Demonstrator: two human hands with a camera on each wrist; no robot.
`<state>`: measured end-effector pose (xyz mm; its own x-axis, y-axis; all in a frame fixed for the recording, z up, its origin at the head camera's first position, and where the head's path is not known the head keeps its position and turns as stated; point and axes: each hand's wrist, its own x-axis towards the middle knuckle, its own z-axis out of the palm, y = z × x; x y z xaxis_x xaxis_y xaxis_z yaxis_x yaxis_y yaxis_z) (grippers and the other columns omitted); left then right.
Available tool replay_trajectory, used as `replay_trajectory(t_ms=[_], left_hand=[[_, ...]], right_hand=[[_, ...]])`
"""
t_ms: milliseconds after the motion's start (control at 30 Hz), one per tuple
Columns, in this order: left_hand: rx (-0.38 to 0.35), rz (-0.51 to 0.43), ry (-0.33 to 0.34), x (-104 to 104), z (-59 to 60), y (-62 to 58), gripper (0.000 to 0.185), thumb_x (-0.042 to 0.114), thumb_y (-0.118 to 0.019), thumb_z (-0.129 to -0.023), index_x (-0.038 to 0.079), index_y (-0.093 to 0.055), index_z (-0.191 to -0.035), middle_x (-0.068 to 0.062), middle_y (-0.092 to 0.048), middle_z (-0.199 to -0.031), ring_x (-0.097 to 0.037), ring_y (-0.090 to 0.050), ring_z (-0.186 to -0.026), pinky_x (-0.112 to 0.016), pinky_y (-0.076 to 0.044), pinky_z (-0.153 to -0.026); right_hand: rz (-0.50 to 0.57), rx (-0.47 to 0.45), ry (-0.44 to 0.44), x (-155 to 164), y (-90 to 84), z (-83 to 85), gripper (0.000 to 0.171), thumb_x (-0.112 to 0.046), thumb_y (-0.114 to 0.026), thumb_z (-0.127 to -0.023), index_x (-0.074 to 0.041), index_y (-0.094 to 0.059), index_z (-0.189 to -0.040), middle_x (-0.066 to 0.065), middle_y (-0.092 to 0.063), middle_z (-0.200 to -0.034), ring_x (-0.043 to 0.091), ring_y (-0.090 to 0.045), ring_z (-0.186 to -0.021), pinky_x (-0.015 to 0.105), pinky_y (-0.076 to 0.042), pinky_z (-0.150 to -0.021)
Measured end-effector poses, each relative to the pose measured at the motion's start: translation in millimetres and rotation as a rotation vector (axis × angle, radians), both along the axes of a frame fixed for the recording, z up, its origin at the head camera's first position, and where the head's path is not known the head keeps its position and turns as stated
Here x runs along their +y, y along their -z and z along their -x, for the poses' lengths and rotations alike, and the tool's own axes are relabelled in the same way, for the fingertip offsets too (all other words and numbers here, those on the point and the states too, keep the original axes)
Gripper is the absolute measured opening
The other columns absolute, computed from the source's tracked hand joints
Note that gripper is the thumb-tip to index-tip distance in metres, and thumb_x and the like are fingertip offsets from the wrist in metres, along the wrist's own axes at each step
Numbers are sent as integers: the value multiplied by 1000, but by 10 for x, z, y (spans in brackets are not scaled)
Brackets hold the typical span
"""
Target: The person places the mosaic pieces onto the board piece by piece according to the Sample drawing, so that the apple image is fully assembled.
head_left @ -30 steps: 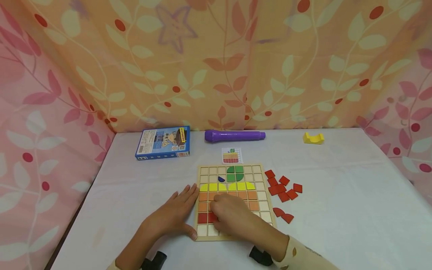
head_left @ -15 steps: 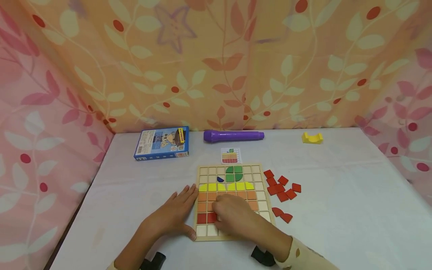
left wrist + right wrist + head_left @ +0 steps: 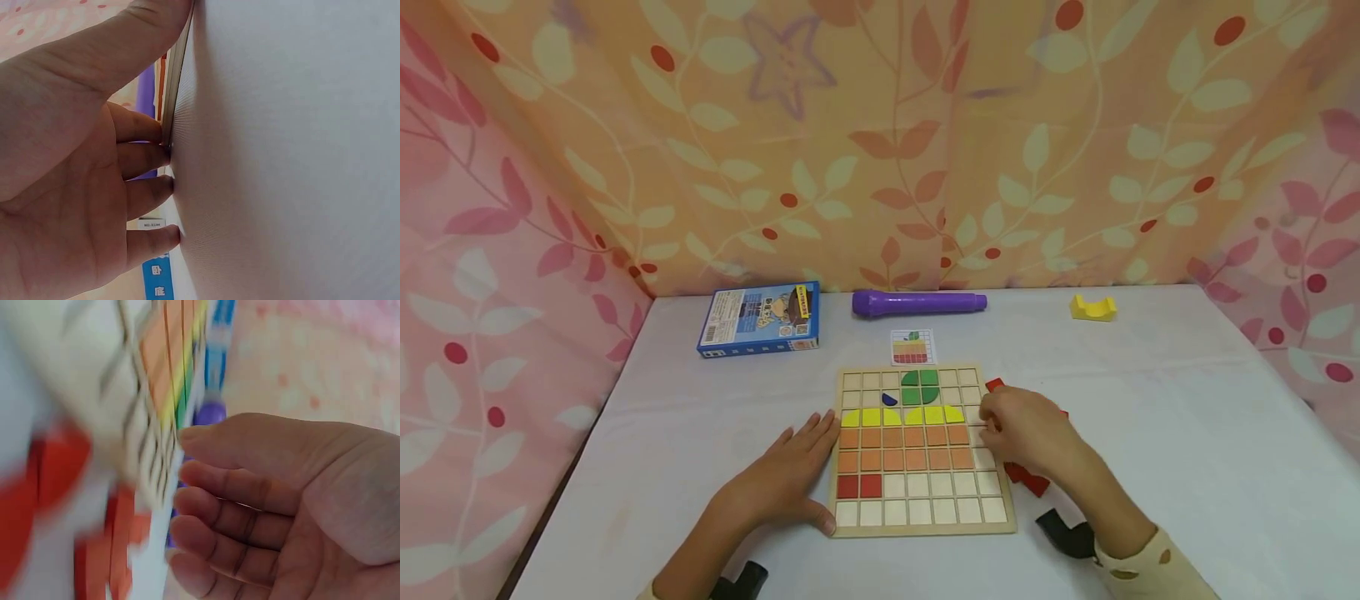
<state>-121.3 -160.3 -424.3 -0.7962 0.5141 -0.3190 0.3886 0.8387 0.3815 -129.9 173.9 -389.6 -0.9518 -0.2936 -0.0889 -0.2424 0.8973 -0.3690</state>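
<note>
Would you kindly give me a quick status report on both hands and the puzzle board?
Left hand flat, fingers braced against puzzle board left edge. Right hand open, empty, over the loose red tiles beside the board. Two red tiles placed; nothing blocking.

A white table stands enclosed by leaf-patterned orange and pink curtains.

Home play corner, white table enclosed by leaf-patterned curtains, wooden tile puzzle board, blue game box
</note>
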Motion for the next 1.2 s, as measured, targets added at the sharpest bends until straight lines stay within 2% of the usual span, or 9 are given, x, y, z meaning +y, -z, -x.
replay_trajectory(t_ms=[167,300,467,800,1067,1200], left_hand=[[-6,0,-11,25,13,-1,135,59,-92,-54,3,-27,-158,-11,-19,-165,-31,-10,-152,-57,-15,-119],[-2,5,-8,10,9,15,134,60,-91,-55,3,-27,-158,-11,-19,-165,-31,-10,-152,-57,-16,-118],[0,-2,-2,9,4,16,134,61,-90,-55,3,-27,-158,-11,-19,-165,-31,-10,-152,-58,-16,-118],[2,-6,-6,16,-3,-9,133,59,-91,-55,3,-27,-158,-11,-19,-165,-31,-10,-152,-58,-16,-118],[7,-1,-5,14,-4,-3,134,61,-90,-55,3,-27,-158,-11,-20,-165,-32,-10,-152,-58,-17,-118],[6,8,0,17,-2,-5,133,61,-89,-55,3,-27,-158,-11,-20,-165,-31,-10,-152,-58,-16,-118]], right_hand=[[-6,-79,57,434,-33,84,8,-8,-76,-82,-8,-72,-89,-1,-55,-74,17,-50,-69,32,-45,-59],[0,-124,58,570,9,144,14,-6,-73,-81,-4,-73,-96,-1,-58,-77,18,-51,-72,33,-46,-62],[2,-168,66,605,78,183,13,-4,-72,-81,-5,-70,-94,0,-57,-77,19,-52,-74,34,-47,-63],[9,-130,20,611,136,208,25,5,-65,-79,-9,-74,-99,-1,-59,-81,20,-53,-78,37,-50,-69],[-65,-141,70,578,113,191,21,-5,-78,-80,-3,-74,-100,1,-62,-81,20,-54,-76,39,-53,-68],[-96,-129,67,562,112,189,21,-9,-81,-80,-3,-73,-99,1,-62,-80,20,-55,-74,39,-54,-68]])
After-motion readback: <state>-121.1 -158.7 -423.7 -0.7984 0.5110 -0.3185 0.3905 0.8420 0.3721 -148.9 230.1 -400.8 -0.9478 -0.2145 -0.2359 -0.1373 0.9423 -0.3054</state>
